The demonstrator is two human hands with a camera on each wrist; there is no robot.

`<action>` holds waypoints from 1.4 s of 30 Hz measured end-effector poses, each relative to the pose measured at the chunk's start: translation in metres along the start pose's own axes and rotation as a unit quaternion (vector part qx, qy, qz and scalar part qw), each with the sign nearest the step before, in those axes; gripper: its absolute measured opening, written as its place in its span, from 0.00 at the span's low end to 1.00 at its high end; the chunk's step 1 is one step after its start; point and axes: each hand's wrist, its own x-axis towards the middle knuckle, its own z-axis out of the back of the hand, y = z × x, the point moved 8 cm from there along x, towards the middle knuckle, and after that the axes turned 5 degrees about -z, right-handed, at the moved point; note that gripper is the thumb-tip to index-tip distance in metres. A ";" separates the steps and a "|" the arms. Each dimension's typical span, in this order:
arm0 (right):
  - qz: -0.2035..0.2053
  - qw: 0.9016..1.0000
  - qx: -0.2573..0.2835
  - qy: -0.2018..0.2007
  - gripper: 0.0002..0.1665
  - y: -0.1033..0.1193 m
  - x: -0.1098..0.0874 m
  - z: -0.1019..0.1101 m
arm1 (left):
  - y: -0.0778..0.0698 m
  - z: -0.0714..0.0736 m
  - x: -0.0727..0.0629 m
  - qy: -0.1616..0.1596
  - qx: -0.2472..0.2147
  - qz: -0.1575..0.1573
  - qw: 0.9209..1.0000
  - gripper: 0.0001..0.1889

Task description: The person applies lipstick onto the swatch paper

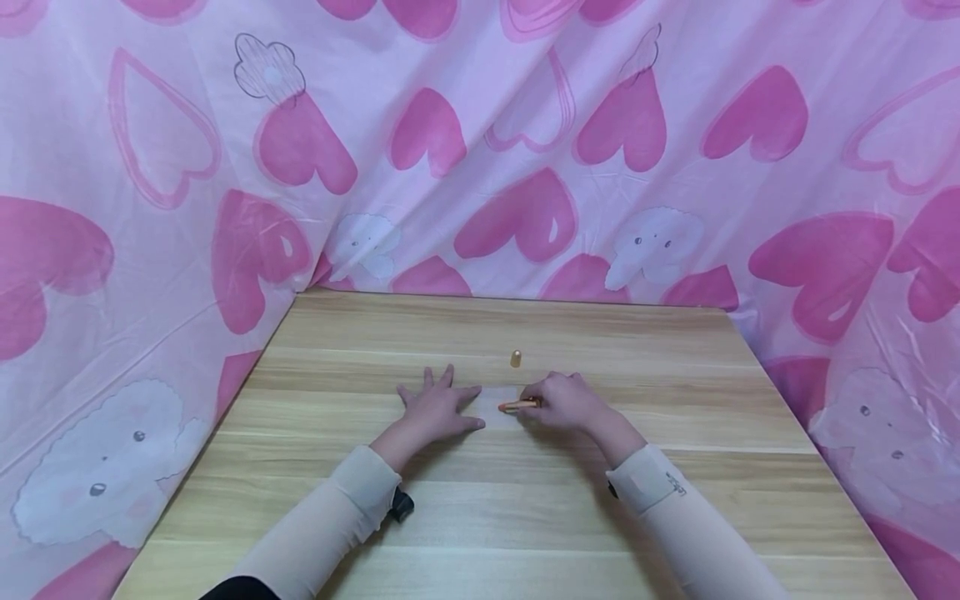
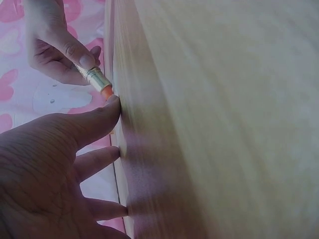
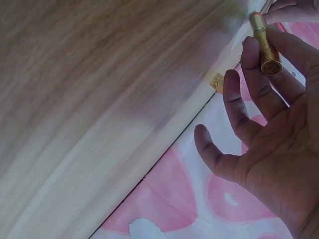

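My right hand [image 1: 566, 402] pinches a gold lipstick [image 1: 525, 404] between thumb and fingers, its orange-red tip pointing left over a small pale sheet [image 1: 491, 397], which looks like paper. In the right wrist view the round base of the lipstick [image 3: 270, 55] faces the camera. My left hand [image 1: 437, 408] lies with fingers spread, its thumb and index fingertip at the sheet's left edge. Seen from the left wrist, the lipstick [image 2: 98, 79] comes close to the left thumb [image 2: 99, 119]; whether its tip touches the sheet I cannot tell.
A gold lipstick cap [image 1: 515, 358] stands on the wooden table [image 1: 480, 517] just beyond the sheet. Pink heart-patterned cloth [image 1: 517, 208] hangs behind the table and along both sides. A small black object [image 1: 401, 505] is fixed at the left cuff.
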 end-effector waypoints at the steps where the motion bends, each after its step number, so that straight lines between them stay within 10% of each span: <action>1: -0.001 1.000 -0.002 -0.002 0.06 -0.001 0.000 0.001 | 0.000 0.000 0.000 -0.002 0.000 -0.001 1.000 0.35; 14: 0.007 0.996 0.082 -0.039 0.10 0.000 -0.002 0.019 | 0.001 0.002 -0.001 -0.016 -0.019 -0.012 1.000 0.37; 20: 0.018 0.969 0.238 -0.060 0.13 0.004 0.000 0.030 | -0.007 0.025 -0.002 -0.083 -0.086 -0.039 0.992 0.37; 23: 0.014 0.945 0.315 -0.083 0.17 0.006 0.000 0.040 | -0.015 0.042 -0.001 -0.110 -0.237 -0.063 0.963 0.34; 28: -0.002 0.915 0.389 -0.107 0.18 0.011 0.000 0.053 | -0.027 0.057 0.001 -0.115 -0.492 -0.063 0.861 0.28; 32: -0.007 0.899 0.424 -0.108 0.16 0.016 0.000 0.056 | -0.035 0.064 0.003 -0.130 -0.571 -0.058 0.809 0.24; 42: 0.001 0.864 0.495 -0.089 0.17 0.029 0.002 0.053 | -0.051 0.071 0.009 -0.169 -0.596 -0.090 0.779 0.17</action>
